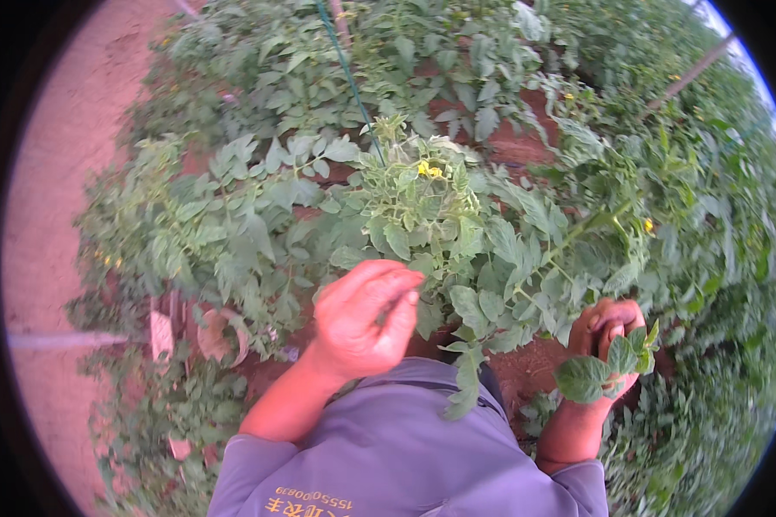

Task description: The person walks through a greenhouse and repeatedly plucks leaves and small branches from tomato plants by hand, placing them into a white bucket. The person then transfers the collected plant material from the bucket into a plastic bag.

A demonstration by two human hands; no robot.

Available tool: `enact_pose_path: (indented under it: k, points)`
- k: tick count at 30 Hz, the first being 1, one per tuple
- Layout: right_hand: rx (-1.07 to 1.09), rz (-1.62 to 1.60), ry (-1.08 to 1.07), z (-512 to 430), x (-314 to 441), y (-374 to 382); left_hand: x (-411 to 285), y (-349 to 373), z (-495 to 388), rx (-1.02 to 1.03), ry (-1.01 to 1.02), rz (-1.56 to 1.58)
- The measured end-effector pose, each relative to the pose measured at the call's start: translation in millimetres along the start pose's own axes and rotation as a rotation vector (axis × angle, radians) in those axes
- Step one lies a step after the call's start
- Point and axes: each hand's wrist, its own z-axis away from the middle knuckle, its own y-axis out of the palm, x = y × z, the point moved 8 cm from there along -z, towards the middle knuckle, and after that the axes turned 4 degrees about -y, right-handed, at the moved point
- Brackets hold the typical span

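Leafy tomato plants with small yellow flowers [429, 169] stand before me. My left hand [365, 316] is raised just below the flowering top of the middle plant [420, 200]. Its thumb and fingertips are drawn close together; whether something small is between them, I cannot tell. On the right, my right hand [611, 342] has its fingers curled around a leafy green cutting [585, 378], whose leaves stick out over the palm and wrist. A thick green stem [579, 232] slants up behind that hand. A green string [352, 81] runs down to the middle plant's top.
Bare pale ground [52, 213] runs along the left. Dense plant rows [698, 388] extend on the right and beyond. A pole [690, 74] leans at the upper right. A pale rounded object [216, 336] and a flat piece [161, 335] lie at the left among the plants.
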Motion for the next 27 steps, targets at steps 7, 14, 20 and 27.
enact_pose_path:
  k: [7,14,20,27]
  points:
    - [-0.281,0.394,-0.338,28.4,50.0,91.1,80.2,-77.6,21.5,0.149,-0.143,0.123]
    - [-0.232,0.469,-0.312,-3.0,65.6,152.8,137.5,-109.9,33.6,0.316,-0.280,0.182]
    - [0.276,0.786,-0.096,-93.6,17.2,209.6,147.8,-110.1,40.5,0.403,-0.334,0.187]
    - [0.739,0.854,0.201,-154.4,-71.1,243.1,159.0,-123.4,56.4,0.421,-0.376,0.125]
